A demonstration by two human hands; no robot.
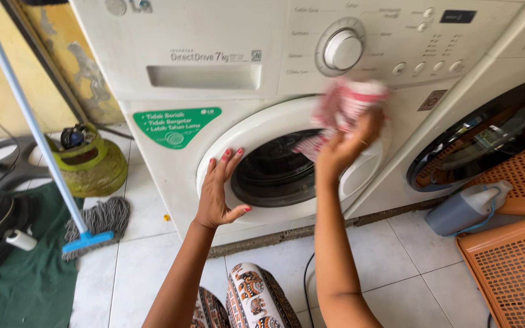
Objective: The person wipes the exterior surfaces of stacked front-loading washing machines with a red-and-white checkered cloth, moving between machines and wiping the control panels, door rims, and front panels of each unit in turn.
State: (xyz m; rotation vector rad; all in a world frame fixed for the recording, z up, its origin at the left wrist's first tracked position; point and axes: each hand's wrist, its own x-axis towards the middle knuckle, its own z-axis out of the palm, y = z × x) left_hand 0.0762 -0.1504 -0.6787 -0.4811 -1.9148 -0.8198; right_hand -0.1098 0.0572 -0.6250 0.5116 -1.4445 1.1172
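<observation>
A white front-loading washing machine (226, 67) fills most of your view, its round door ring (256, 130) facing you and its open door (487, 133) swung out to the right, dark glass showing. Below that door sit two orange perforated baskets (511, 267) on the pale floor tiles (396, 267), with a grey-blue jug (466, 206) lying just beside them. To the left, a green mat (25, 273) lies on the floor, a mop (92, 228) with a blue handle leans across it, and a green gas cylinder (86, 161) stands against the yellow wall. Your left hand (220, 194) is spread wide and flat, fingers splayed, pressed against the left edge of the door ring. Your right hand (347, 143) is raised at the ring's upper right, fingers closed around a red and white cloth (347, 103), which is blurred and bunched against the machine's front just under the control dial (341, 48).
</observation>
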